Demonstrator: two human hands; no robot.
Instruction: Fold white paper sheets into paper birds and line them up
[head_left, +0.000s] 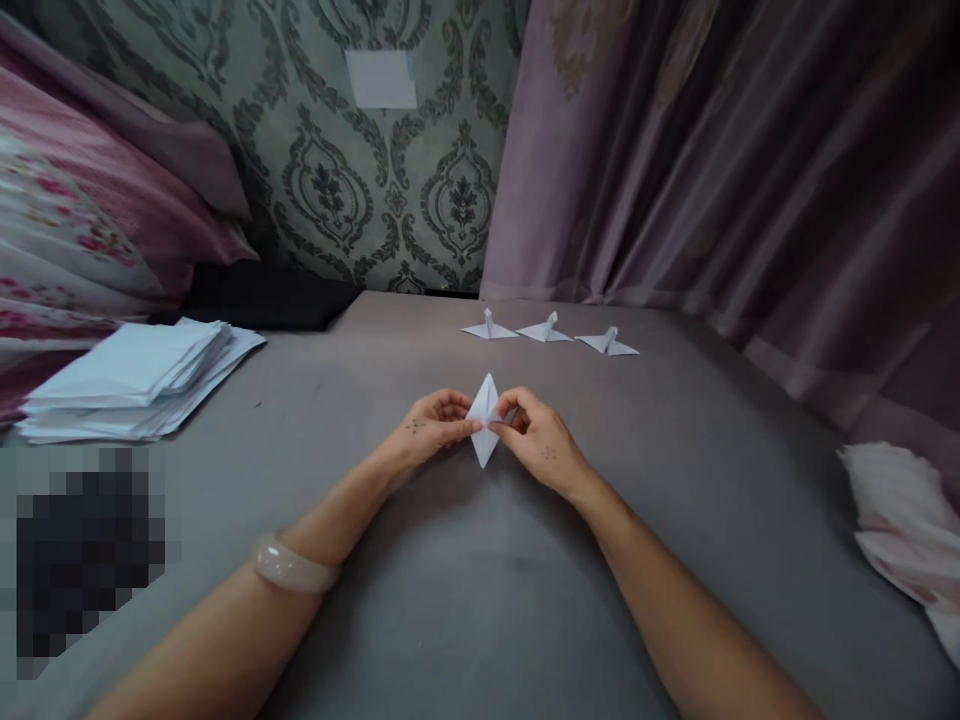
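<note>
A small white sheet of paper folded into a narrow diamond (485, 400) is held upright on end between my two hands, over the middle of the grey surface. My left hand (433, 422) pinches its left edge, thumb on the near face and fingers curled behind. From the other side, my right hand (541, 436) grips the right edge between thumb and forefinger. A crease runs down the diamond's centre. Beyond my hands, three folded paper figures stand in a row: a left one (489, 327), a middle one (547, 330) and a right one (609, 343), each with a raised middle point.
A stack of white paper (127, 385) lies at the left, beside a black flat item (262, 297). Crumpled pale cloth (900, 510) sits at the right edge. Purple curtains (675, 160) and a patterned wall (322, 150) border the grey surface (465, 600). A blurred patch covers the lower left.
</note>
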